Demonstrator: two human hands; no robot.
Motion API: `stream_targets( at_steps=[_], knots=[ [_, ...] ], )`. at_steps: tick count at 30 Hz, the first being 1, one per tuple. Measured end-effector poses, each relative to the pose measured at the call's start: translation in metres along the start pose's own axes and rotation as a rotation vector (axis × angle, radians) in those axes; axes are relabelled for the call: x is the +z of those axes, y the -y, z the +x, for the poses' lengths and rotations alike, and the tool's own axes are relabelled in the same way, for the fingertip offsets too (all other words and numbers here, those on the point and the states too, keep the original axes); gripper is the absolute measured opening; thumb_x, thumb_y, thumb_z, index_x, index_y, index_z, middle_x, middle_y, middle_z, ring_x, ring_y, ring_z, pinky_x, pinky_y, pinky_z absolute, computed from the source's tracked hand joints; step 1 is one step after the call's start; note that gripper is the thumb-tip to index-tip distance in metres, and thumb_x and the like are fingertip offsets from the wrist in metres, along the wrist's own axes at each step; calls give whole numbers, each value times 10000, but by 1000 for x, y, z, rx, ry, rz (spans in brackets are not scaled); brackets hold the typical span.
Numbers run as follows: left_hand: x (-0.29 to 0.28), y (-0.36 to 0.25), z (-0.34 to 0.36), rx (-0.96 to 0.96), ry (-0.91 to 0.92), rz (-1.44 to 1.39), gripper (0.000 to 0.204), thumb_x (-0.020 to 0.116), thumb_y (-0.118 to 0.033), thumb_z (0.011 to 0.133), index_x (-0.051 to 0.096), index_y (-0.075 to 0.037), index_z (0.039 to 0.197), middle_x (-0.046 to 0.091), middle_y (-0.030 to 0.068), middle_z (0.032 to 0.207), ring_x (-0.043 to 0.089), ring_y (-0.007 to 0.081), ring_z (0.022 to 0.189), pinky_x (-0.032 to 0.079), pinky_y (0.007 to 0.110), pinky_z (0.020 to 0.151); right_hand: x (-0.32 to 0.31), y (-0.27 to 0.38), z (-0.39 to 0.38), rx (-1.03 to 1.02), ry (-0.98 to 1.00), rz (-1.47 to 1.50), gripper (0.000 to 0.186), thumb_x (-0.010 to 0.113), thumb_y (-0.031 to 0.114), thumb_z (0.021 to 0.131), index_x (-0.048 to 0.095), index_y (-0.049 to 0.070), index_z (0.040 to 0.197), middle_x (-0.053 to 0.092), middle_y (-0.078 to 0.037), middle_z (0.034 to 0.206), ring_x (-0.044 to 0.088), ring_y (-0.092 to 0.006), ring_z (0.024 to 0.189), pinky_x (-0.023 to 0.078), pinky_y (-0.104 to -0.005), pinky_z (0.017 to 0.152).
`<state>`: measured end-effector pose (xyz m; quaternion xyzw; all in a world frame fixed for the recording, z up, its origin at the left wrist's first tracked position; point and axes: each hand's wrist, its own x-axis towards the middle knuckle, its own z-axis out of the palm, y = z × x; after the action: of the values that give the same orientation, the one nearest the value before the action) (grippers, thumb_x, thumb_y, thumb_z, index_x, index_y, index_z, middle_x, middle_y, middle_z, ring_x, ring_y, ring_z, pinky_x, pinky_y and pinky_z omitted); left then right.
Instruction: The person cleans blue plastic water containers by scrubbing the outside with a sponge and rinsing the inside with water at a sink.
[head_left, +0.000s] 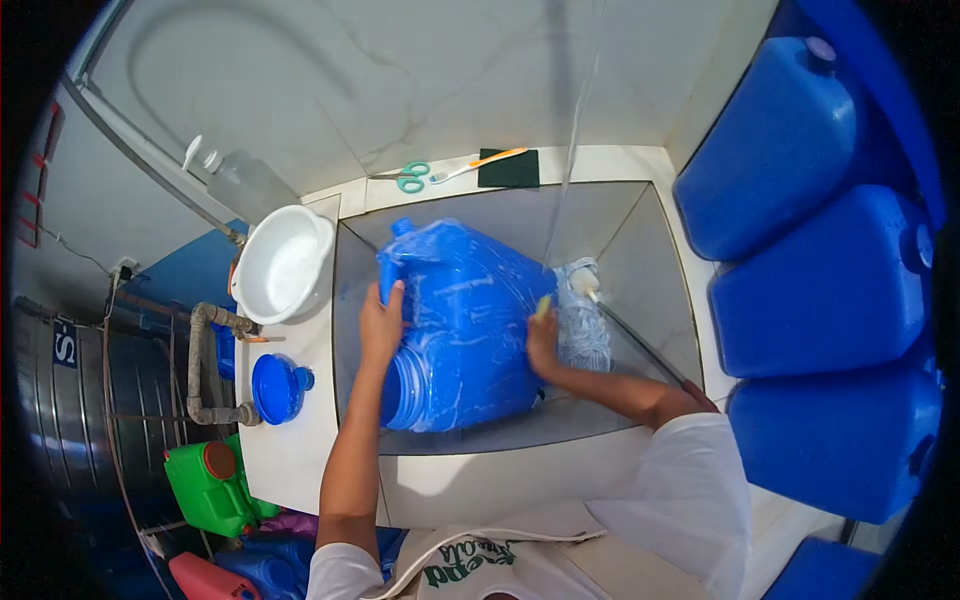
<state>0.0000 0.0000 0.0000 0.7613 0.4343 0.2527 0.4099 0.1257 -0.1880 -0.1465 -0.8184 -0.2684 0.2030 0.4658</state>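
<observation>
A large blue plastic jug (470, 330) lies on its side in the grey tiled sink basin (660, 260), streaked with white suds. Its wide threaded mouth points toward the lower left. My left hand (382, 325) is closed around the jug's handle on its left side. At the jug's right end, my right hand (543, 340) presses a small yellow-green sponge (544, 306) against the wall of the jug; the fingers hide most of the sponge. Just right of that hand lies a bundle of pale netting (585, 335), with a long-handled brush (640, 338) resting across it.
Blue jugs (815, 310) line the right ledge. On the back ledge sit scissors (411, 178), a toothbrush (480, 165) and a dark green scouring pad (509, 168). At left are a white basin (283, 265), a blue funnel (277, 389), a pump bottle (245, 180) and piping (197, 370). A thin water stream (572, 150) falls behind the jug.
</observation>
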Motion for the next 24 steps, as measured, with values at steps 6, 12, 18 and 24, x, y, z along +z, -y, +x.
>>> stream_targets(
  at_steps=[6,12,18,24],
  knots=[
    [-2,-3,-19,-154,-79,-16,351,536,-340,884,544,6,940,571,131,659,576,200,502,465,333,461,-8,108,44,-667,-135,-93,353,409,153,914,417,-91,1170,376,-276,1233,343,-428,1167,276,-465,1015],
    [10,-4,-10,-142,-69,108,368,509,-355,889,532,10,921,585,181,686,600,326,636,456,426,604,-21,-29,98,114,-25,-58,452,385,284,923,430,-100,1156,485,-275,1070,431,-403,1042,345,-461,885],
    [2,6,-13,-67,-106,217,408,482,-339,892,524,50,1007,577,264,939,546,422,888,421,461,777,-14,58,-21,-666,74,-168,563,456,269,882,306,-90,1288,293,-279,1343,208,-453,1283,190,-512,1059],
    [34,-48,-21,204,-14,314,444,505,-307,874,477,24,1169,494,268,1145,451,402,1089,367,468,896,-50,193,64,-718,789,-724,305,474,180,810,596,-59,958,571,-246,1088,529,-382,1040,374,-444,953]
  ],
)
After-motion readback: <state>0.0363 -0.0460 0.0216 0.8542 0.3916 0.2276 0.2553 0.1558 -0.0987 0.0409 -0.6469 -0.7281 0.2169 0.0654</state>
